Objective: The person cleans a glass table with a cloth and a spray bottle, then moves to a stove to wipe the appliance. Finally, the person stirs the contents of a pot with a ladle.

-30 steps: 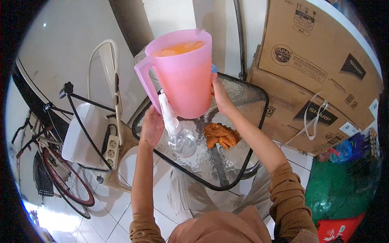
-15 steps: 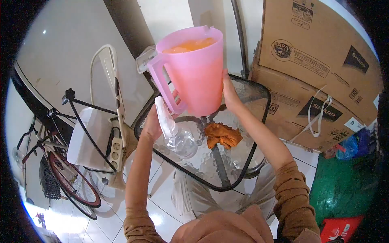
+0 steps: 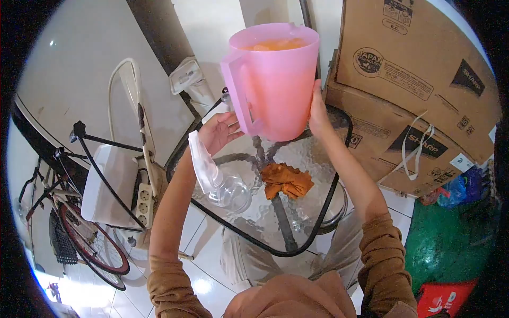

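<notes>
A pink plastic pitcher (image 3: 275, 90) with something orange inside stands upright in view over the far part of the glass table (image 3: 249, 233). Against its right side, my right hand (image 3: 320, 114) presses with the fingers wrapped behind, partly hidden. My left hand (image 3: 220, 131) is open, palm up, its fingertips right by the lower end of the pitcher's handle. Nearer to me, a clear spray bottle (image 3: 228, 192) with a white trigger head stands beside my left forearm. A crumpled orange-brown cloth (image 3: 287, 180) lies on the glass in the middle.
Large cardboard boxes (image 3: 392, 95) stand close along the right. On the left are a socket strip (image 3: 143, 204), a white bin-like container (image 3: 114, 183) and a bicycle (image 3: 87, 233). Behind the table is a small white container (image 3: 192, 79). A red bag (image 3: 445, 299) lies at lower right.
The pitcher has moved right and farther away, with my right hand on it. My left hand has come off the handle and its fingers have spread.
</notes>
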Tool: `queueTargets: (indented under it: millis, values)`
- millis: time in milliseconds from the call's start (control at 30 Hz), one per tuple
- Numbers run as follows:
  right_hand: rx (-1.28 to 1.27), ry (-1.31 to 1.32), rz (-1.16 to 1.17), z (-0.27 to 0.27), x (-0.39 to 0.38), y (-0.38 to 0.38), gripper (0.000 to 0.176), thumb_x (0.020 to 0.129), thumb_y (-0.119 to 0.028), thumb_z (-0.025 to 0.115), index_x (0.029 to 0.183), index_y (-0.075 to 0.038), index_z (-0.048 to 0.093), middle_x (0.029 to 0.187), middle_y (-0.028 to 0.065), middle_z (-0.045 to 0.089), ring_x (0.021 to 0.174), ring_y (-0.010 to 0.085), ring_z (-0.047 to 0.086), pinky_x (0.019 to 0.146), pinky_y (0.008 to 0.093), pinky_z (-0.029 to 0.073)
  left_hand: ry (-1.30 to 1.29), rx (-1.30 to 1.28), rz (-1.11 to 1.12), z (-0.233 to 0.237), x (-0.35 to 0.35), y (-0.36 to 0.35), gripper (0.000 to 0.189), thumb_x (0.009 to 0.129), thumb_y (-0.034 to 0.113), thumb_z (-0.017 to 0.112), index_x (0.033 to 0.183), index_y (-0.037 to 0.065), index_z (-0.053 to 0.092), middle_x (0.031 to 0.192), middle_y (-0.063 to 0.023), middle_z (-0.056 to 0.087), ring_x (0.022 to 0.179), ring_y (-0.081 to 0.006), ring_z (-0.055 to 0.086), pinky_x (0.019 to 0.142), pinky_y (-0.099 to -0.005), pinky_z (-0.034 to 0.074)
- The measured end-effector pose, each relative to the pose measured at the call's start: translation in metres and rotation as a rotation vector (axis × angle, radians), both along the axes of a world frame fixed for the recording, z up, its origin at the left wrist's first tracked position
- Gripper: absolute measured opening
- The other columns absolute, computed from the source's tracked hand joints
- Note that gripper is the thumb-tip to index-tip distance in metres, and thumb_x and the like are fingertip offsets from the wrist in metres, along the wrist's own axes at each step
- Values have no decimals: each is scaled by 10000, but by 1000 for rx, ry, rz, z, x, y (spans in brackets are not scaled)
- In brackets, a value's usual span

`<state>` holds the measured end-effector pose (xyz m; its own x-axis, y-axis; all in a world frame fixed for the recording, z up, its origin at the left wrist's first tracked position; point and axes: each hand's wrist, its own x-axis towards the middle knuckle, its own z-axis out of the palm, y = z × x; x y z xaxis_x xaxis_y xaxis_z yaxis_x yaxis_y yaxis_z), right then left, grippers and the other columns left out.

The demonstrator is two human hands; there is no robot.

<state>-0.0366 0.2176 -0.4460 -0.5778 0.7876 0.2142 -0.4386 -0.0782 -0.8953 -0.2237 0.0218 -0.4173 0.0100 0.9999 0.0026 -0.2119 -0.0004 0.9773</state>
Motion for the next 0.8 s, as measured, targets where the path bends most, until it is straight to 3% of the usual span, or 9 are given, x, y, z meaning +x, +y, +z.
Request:
queueTargets:
  millis: [33, 267, 333, 400, 467, 567, 600, 700, 800]
  values:
    - [34, -4, -1, -1, 0, 5, 769, 897, -661, 241, 1341, -56, 407, 1295, 57, 481, 1144, 147, 464, 951, 309, 384, -4, -6, -15, 0, 1, 4, 620, 891, 464, 401, 1403, 120, 336, 1468, 22, 312, 1323, -199, 322, 1091, -418, 207]
    - [25, -11, -34, -3, 9, 23, 750, 907, -646, 243, 1353, -61, 390, 1310, 59, 466, 1177, 154, 439, 987, 307, 343, -54, -5, -21, -4, 6, 21, 593, 900, 437, 419, 1356, 59, 383, 1422, -46, 366, 1292, -177, 317, 1080, -418, 208]
    - [94, -32, -117, 0, 16, 17, 751, 912, -622, 296, 1364, -27, 369, 1329, 104, 468, 1232, 219, 417, 1045, 356, 289, -32, -8, 17, -6, 5, 18, 622, 909, 463, 400, 1381, 61, 350, 1448, -49, 330, 1331, -189, 269, 1079, -435, 215]
    - [278, -233, -340, 14, 41, -18, 620, 947, -511, 365, 1339, -32, 388, 1291, 86, 485, 1199, 181, 441, 1017, 331, 315, 17, 35, 136, -8, 2, -1, 662, 907, 502, 391, 1393, 57, 328, 1463, -50, 303, 1346, -196, 254, 1080, -442, 216]
    - [591, -232, -375, -19, 67, -23, 489, 891, -343, 567, 1261, -37, 473, 1256, 109, 522, 1173, 238, 474, 1013, 381, 331, 66, 76, 255, -8, 2, -33, 703, 904, 541, 383, 1405, 54, 307, 1478, -51, 276, 1361, -204, 238, 1081, -448, 218]
    - [988, -461, -8, -9, 101, -93, 413, 857, -232, 596, 1198, -13, 516, 1254, 141, 517, 1176, 304, 477, 1013, 400, 345, 126, 140, 385, -16, 21, -87, 921, 814, 697, 413, 1430, 39, 228, 1497, -93, 222, 1371, -232, 227, 1090, -440, 209]
    - [1235, -511, 109, -11, 101, -106, 409, 856, -226, 589, 1196, -8, 522, 1255, 157, 513, 1179, 328, 473, 1021, 411, 343, 106, 201, 418, -22, 33, -103, 1046, 726, 757, 457, 1434, 30, 200, 1490, -115, 226, 1364, -245, 239, 1095, -428, 198]
    - [1383, -588, 248, -24, 87, -134, 406, 858, -189, 565, 1211, 5, 510, 1274, 174, 492, 1191, 358, 445, 1038, 438, 331, 225, 234, 528, -22, 75, -128, 1345, 474, 810, 633, 1441, 18, 135, 1465, -157, 250, 1357, -266, 244, 1103, -399, 184]
    - [1470, -629, 234, -37, 54, -126, 418, 857, -143, 528, 1231, 40, 486, 1309, 194, 457, 1245, 345, 394, 1060, 432, 311, 142, 221, 578, -45, 97, -131, 1331, 389, 499, 875, 1421, 21, 183, 1428, -131, 310, 1323, -246, 301, 1078, -390, 244]
